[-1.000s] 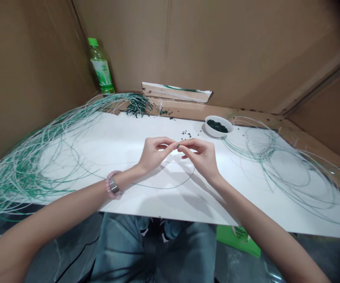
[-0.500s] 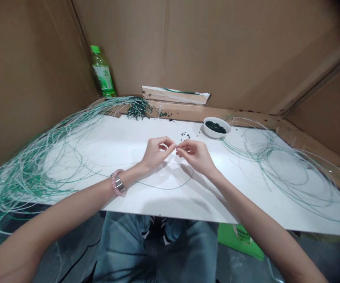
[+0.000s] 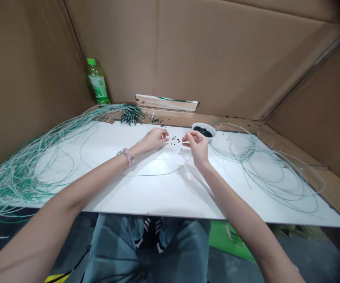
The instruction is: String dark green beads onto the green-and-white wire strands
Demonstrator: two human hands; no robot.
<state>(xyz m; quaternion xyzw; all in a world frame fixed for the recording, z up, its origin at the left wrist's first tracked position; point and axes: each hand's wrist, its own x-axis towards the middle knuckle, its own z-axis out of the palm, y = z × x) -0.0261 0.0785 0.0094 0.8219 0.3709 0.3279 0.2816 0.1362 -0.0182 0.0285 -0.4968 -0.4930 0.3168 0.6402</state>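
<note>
My right hand is closed in a pinch on a thin wire, just in front of the white bowl. From these fingers the wire curves down and left across the white table. My left hand has let its curled fingers part a little, beside several small dark green beads scattered on the tabletop. Nothing shows between the left fingers. More dark green beads fill the bowl, partly hidden behind my right hand.
A large tangle of green and white wires covers the table's left side, ending in a dark green bunch. Loose wire coils spread on the right. A green-capped bottle stands at the back left against cardboard walls.
My hands, fingertips together before, have moved apart. The left went toward the scattered beads; the right now overlaps the bowl's near edge, still with the wire. The view has shifted slightly.
</note>
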